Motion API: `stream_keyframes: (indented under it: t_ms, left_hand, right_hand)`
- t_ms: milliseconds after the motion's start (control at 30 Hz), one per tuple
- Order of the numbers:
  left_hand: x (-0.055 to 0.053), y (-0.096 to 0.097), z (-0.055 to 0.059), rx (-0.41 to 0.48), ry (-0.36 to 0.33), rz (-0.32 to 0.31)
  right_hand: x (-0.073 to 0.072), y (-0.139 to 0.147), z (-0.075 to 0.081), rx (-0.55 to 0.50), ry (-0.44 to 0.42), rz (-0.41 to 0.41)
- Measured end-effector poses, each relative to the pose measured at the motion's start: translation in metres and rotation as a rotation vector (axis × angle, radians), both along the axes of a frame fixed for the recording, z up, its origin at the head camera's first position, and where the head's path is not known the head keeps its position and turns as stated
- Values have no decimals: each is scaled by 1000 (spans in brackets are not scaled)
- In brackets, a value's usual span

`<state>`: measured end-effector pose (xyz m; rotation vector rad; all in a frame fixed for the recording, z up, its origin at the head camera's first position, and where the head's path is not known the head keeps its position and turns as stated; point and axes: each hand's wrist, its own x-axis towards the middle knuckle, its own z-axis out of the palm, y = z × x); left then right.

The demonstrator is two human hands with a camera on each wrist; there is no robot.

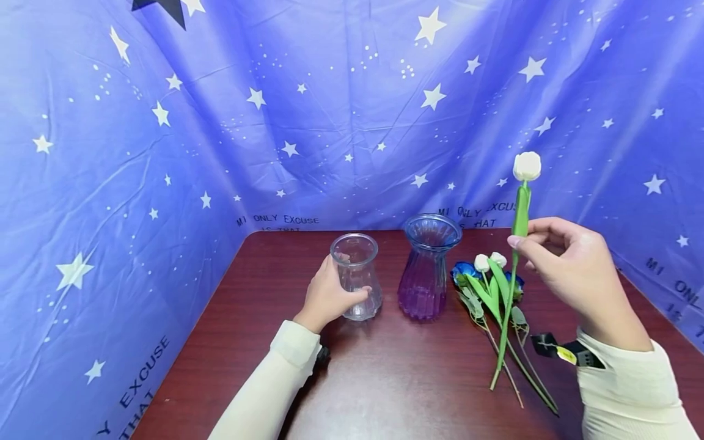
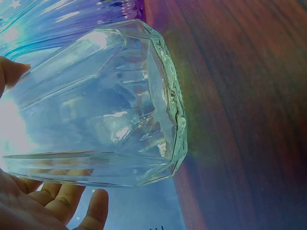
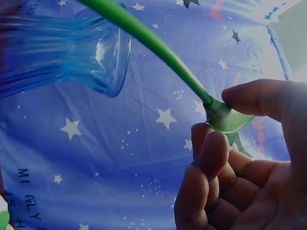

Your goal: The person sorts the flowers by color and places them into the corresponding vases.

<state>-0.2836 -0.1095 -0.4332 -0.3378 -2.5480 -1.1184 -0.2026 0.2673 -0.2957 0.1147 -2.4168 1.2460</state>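
My left hand [image 1: 324, 293] holds a clear glass vase [image 1: 360, 274] upright on the table, thumb across its near side and fingers around the far side. In the left wrist view the clear vase [image 2: 110, 105] shows its faceted base close to the wood. My right hand [image 1: 577, 269] pinches a white artificial tulip [image 1: 527, 166] between thumb and fingers, by the green leaf below the bloom. The long stem [image 3: 158, 45] hangs downward, overlapping the lying flowers in the head view.
A ribbed blue-to-purple glass vase [image 1: 423, 281] stands just right of the clear one. Beyond it lie several artificial flowers, white tulips [image 1: 481, 263] and blue blooms [image 1: 464, 269], stems pointing forward. A star-patterned blue cloth [image 1: 330, 122] hangs around the dark red table [image 1: 385, 379].
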Motion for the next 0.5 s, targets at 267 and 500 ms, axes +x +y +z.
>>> stream_keyframes:
  t_ms: [267, 500]
  left_hand:
    - [-1, 2, -1, 0, 3, -12]
    - [-1, 0, 0, -1, 8, -9]
  right_hand:
    - [1, -6, 3, -19, 21, 14]
    - [-2, -14, 4, -60, 59, 48]
